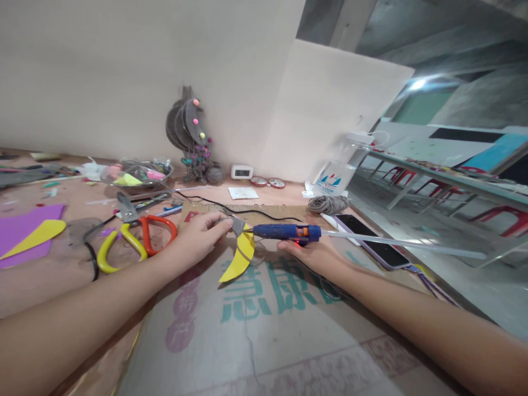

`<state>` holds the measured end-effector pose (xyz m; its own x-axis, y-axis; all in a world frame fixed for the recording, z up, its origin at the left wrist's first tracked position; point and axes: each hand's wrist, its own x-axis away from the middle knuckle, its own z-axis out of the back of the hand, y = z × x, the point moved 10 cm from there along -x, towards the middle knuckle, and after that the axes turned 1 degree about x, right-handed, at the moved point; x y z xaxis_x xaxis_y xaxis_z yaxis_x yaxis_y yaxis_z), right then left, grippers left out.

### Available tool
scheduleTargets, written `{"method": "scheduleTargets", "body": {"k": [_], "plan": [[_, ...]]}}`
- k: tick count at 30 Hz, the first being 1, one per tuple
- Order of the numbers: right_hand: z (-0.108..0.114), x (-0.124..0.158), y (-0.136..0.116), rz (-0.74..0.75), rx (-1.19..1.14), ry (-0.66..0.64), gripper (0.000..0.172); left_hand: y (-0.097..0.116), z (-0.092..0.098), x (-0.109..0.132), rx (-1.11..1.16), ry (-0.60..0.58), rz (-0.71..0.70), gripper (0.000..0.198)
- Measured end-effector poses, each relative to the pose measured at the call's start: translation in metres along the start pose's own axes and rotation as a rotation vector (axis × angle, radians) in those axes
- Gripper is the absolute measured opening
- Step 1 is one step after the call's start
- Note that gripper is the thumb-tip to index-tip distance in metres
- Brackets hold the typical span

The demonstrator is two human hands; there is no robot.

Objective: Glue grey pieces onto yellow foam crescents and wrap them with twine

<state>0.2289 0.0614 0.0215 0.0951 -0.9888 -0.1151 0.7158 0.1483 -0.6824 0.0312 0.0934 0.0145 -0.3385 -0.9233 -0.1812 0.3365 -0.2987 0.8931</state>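
My left hand (198, 237) is closed in a pinch on the grey top end of a yellow crescent foam piece (241, 256), which hangs down over the cardboard sheet (268, 335). My right hand (313, 256) grips a blue hot glue gun (286, 232) from below. The gun lies level, its nozzle touching the top of the foam piece, and a long clear glue stick (404, 242) juts out of its back to the right.
Orange-handled scissors (154, 231) and yellow-handled scissors (117, 247) lie left of my left hand. Purple foam with a yellow leaf shape (31, 234) sits far left. A phone (373, 242), a twine coil (328, 204), a cardboard ornament (192, 137), a small clock (241, 171) and a clear bowl (136, 173) stand behind.
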Motion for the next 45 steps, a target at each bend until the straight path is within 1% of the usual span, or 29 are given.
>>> {"method": "scheduleTargets", "body": {"k": [4,11,17,21,23,26,28,31,33,36,38,39,41,43,45], "plan": [[0.005,0.0,0.001,-0.022,0.016,0.053,0.029,0.0,0.0,0.0,0.015,-0.001,0.003,0.028],[0.008,0.001,-0.009,-0.008,0.044,0.064,0.03,0.0,0.001,0.001,-0.025,0.01,0.008,0.027],[0.008,0.0,-0.01,0.026,0.051,0.061,0.029,0.003,0.0,0.002,-0.019,0.003,-0.001,0.027],[0.01,-0.001,-0.007,0.043,0.075,0.091,0.031,0.007,0.0,0.002,-0.016,0.002,-0.023,0.026],[0.01,-0.003,-0.003,0.035,0.086,0.105,0.032,0.008,-0.001,0.002,-0.012,0.001,-0.018,0.026],[0.01,-0.006,0.003,0.015,0.083,0.106,0.033,0.012,-0.005,0.003,0.021,-0.034,-0.034,0.027],[0.015,-0.009,0.004,0.007,0.062,0.115,0.034,0.012,-0.007,0.004,0.031,-0.036,-0.019,0.026],[0.023,-0.015,0.0,0.02,-0.034,0.092,0.04,0.011,-0.003,0.003,0.043,0.007,-0.02,0.026],[0.029,-0.016,-0.009,0.053,-0.196,0.05,0.042,0.01,-0.003,0.002,0.077,0.014,-0.033,0.027],[0.039,-0.014,-0.026,0.11,-0.52,-0.006,0.033,0.009,0.001,0.002,0.045,0.049,-0.039,0.028],[0.043,-0.013,-0.035,0.128,-0.624,-0.029,0.028,0.008,0.002,0.003,0.031,0.06,-0.021,0.029],[0.045,-0.015,-0.037,0.125,-0.615,-0.026,0.029,0.008,0.002,0.003,0.039,0.056,-0.012,0.029],[0.047,-0.024,-0.037,0.097,-0.507,-0.005,0.033,0.009,0.001,0.003,0.047,0.046,-0.004,0.029],[0.045,-0.04,-0.034,0.059,-0.349,0.0,0.037,0.01,0.002,0.003,0.047,0.05,-0.013,0.029],[0.039,-0.062,-0.031,0.049,-0.187,-0.016,0.039,0.011,0.002,0.003,0.045,0.055,-0.018,0.028]]}}
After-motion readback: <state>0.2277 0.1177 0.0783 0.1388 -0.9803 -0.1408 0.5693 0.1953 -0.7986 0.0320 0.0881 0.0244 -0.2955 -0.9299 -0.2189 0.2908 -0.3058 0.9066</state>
